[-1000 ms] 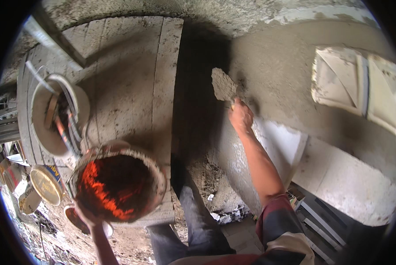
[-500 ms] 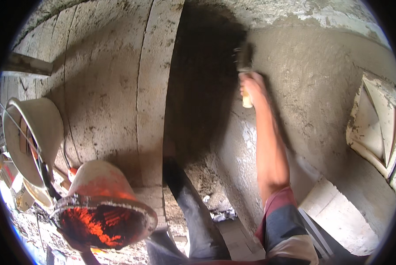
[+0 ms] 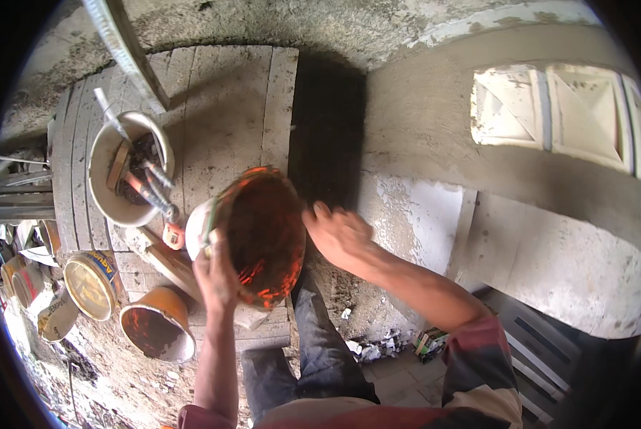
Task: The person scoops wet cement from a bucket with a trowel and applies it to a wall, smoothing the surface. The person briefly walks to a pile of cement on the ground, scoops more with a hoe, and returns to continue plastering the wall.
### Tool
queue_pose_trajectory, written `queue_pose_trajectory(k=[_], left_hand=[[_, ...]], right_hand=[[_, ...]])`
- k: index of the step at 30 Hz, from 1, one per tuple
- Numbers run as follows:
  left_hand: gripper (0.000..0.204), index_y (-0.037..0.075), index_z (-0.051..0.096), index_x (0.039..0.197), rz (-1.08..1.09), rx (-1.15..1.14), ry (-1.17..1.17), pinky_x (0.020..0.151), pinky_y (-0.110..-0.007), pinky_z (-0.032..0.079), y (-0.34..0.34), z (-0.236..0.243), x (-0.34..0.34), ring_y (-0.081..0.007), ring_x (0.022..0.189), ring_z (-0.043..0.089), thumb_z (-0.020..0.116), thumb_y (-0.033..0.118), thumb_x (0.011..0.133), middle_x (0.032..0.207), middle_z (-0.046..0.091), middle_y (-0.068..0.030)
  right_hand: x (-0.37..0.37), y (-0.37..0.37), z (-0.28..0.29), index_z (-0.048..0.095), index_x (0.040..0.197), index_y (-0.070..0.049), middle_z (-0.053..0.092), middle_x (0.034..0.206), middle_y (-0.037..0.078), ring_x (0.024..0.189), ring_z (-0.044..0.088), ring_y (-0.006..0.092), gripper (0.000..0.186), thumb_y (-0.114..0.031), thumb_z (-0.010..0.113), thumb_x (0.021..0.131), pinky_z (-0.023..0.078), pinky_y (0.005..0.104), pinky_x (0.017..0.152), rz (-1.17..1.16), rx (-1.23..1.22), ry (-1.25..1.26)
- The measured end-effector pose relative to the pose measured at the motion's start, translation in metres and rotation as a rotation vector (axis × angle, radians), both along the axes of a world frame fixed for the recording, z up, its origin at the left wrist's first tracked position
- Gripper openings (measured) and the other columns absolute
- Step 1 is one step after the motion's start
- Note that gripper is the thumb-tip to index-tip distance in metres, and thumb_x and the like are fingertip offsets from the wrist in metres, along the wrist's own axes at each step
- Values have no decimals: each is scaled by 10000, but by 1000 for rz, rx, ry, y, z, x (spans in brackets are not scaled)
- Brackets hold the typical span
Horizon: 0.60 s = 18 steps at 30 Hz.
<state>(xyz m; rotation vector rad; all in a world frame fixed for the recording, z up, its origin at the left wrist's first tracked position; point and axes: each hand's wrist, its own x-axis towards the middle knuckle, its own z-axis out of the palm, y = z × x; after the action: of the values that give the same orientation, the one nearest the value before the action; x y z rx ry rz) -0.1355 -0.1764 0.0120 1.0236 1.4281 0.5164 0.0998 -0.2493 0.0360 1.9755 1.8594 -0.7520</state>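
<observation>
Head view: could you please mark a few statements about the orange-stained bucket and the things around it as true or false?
1. The left hand grips the rim of the orange-stained round bucket. True.
2. The right hand holds a trowel against the wall. False: no trowel shows; the hand is at the bucket's rim.
3. A white bucket holding tools stands on the wooden plank platform. True.
4. The orange-stained bucket sits flat on the planks. False: it is lifted and tilted, its opening facing the camera.
5. A smaller orange pot lies to the right of the person's legs. False: it is on their left.
</observation>
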Motion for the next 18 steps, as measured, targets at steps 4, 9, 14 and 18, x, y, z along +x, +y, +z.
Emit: queue_pose_trajectory(k=[4, 9, 14, 18], left_hand=[[460, -1, 585, 1377, -271, 278, -62, 1187, -438, 280, -8, 1, -12, -334, 1403, 449, 492, 320, 1061, 1424, 564, -207], [458, -22, 566, 1392, -226, 87, -155, 1188, -393, 256, -18, -7, -54, -290, 1406, 434, 518, 292, 1061, 1450, 549, -187], [497, -36, 550, 1396, -221, 64, -265, 1132, -344, 310, 2, -22, -92, -222, 1304, 465, 515, 334, 1067, 1374, 575, -128], [462, -36, 609, 1231, -314, 128, -116, 919, -306, 405, 13, -9, -89, -153, 1024, 510, 521, 386, 1066, 1112, 592, -58]], right_hand=[[-71, -48, -98, 525, 1233, 89, 678, 1064, 317, 768, 738, 348, 383, -76, 554, 889, 577, 427, 511, 92, 41, 43], [-155, -86, -82, 659, 1047, 2, 695, 812, 211, 728, 714, 347, 329, -253, 687, 840, 571, 467, 608, -261, -14, 654], [-152, -115, -64, 633, 1071, -95, 713, 827, 184, 794, 714, 382, 313, -320, 711, 867, 572, 497, 688, -457, 170, 386], [-133, -98, -69, 646, 1043, -96, 716, 825, 192, 781, 712, 395, 246, -247, 689, 854, 571, 506, 701, -407, 54, 264]])
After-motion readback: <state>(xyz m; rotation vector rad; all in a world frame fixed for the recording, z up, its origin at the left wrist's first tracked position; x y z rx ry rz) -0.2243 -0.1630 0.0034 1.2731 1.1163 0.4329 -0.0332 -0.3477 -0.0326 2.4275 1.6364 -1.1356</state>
